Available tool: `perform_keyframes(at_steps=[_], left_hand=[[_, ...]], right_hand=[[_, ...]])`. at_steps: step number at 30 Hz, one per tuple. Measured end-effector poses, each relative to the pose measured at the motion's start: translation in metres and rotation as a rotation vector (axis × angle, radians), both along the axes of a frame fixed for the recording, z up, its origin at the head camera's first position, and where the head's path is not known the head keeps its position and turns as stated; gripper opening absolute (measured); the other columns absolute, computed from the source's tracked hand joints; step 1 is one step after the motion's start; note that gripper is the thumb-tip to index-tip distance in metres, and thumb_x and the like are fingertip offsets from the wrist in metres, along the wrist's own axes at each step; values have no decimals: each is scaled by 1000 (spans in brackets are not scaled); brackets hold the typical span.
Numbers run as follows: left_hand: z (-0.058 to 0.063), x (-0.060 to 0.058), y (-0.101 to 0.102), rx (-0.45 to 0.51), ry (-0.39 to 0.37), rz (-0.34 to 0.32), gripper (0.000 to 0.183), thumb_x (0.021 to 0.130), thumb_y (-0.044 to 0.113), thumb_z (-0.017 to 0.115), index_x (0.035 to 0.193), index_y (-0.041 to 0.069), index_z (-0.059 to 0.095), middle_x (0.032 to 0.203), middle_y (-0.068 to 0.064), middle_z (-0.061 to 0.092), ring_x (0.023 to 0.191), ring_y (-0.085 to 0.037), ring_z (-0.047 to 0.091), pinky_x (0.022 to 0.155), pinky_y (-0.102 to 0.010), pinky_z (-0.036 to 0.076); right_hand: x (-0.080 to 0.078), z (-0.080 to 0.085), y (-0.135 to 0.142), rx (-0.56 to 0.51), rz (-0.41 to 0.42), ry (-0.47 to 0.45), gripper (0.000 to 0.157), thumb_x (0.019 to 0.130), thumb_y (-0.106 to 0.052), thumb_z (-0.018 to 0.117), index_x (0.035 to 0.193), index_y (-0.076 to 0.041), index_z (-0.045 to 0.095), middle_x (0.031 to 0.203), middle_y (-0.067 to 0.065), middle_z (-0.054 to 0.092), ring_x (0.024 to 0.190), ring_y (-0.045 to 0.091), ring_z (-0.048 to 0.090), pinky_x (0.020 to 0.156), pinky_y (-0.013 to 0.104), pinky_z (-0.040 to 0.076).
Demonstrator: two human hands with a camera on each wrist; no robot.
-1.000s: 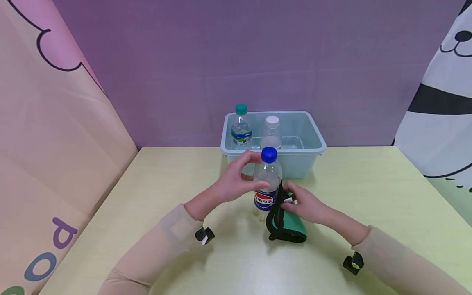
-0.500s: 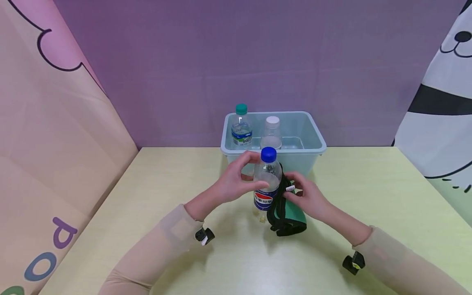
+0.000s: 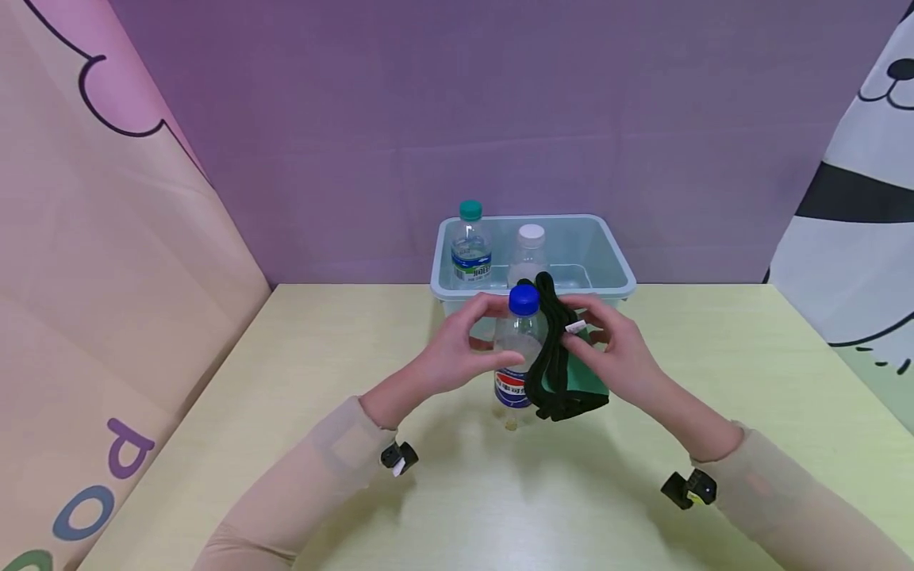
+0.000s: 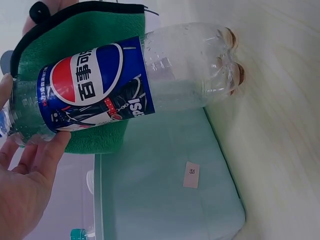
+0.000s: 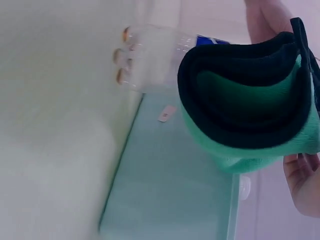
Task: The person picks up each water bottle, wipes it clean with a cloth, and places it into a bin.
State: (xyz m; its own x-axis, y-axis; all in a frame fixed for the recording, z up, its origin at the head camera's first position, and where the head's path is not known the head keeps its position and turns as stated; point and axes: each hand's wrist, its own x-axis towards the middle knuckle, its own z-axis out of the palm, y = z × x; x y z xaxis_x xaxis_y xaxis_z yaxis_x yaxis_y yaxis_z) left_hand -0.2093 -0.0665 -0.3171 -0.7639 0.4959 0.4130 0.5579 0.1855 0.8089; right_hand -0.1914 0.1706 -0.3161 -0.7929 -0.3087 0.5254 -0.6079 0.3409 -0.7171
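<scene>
My left hand (image 3: 464, 341) grips the upper part of a clear Pepsi bottle (image 3: 510, 388) with a blue cap. The bottle is upright; its label shows large in the left wrist view, and no drink is seen inside. Just right of it, my right hand (image 3: 617, 349) pinches a folded green cloth (image 3: 587, 379) with thick black edging and a small white tag. The cloth (image 5: 240, 137) hangs above the table, its folded layers facing the right wrist camera. In the head view it overlaps the bottle's right side; whether they touch, I cannot tell.
Behind the hands stands a light blue plastic bin (image 3: 620, 274). A green-capped bottle (image 3: 471, 260) and a white-capped bottle (image 3: 530, 252) stand upright inside, toward its left and middle. The pale table (image 3: 343, 333) ends at a purple backdrop (image 3: 357, 143), with printed cloth at both sides.
My right hand has lifted the green cloth up from the table and tipped its top toward the bin. The left hand and the Pepsi bottle have hardly moved.
</scene>
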Motion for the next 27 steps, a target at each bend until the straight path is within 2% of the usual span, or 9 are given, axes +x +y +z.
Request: perform_keyframes(at_steps=[9, 13, 15, 19, 22, 27], left_hand=[[-1, 0, 2, -1, 6, 4, 58, 81, 6, 79, 132, 6, 50, 125, -9, 55, 115, -22, 52, 79, -33, 56], [0, 0, 2, -1, 11, 11, 60, 81, 6, 79, 133, 5, 49, 126, -9, 55, 115, -22, 52, 79, -33, 56], [1, 0, 3, -2, 13, 14, 61, 81, 6, 79, 134, 5, 49, 126, -10, 55, 116, -22, 52, 80, -33, 56], [1, 0, 3, -14, 11, 21, 60, 81, 7, 79, 133, 4, 48, 127, -10, 55, 117, -22, 52, 80, -32, 56], [0, 1, 4, -20, 5, 27, 60, 81, 8, 79, 133, 4, 49, 126, -9, 55, 116, -21, 52, 81, -31, 56], [1, 0, 6, -21, 0, 31, 60, 81, 9, 79, 133, 5, 49, 127, -9, 55, 117, -21, 51, 81, -32, 56]], right_hand=[[2, -2, 0, -39, 10, -2, 39, 89, 9, 63, 127, 3, 55, 113, 16, 60, 85, 11, 56, 70, 24, 51], [0, -10, 2, -41, 27, -64, 39, 88, 11, 62, 125, 7, 53, 111, 20, 59, 84, 17, 59, 73, 22, 53], [-3, -17, 3, -19, 36, -124, 39, 88, 11, 61, 125, 8, 51, 113, 21, 58, 86, 22, 62, 76, 23, 54], [-8, -35, 4, 86, 71, -232, 38, 90, 10, 60, 126, 8, 48, 119, 25, 56, 92, 31, 62, 80, 35, 56], [-14, -49, 4, 175, 113, -239, 38, 89, 10, 60, 125, 11, 49, 120, 28, 56, 97, 35, 61, 83, 45, 55], [-20, -59, 4, 249, 167, -217, 38, 87, 8, 63, 122, 14, 51, 116, 26, 59, 103, 37, 58, 87, 47, 52]])
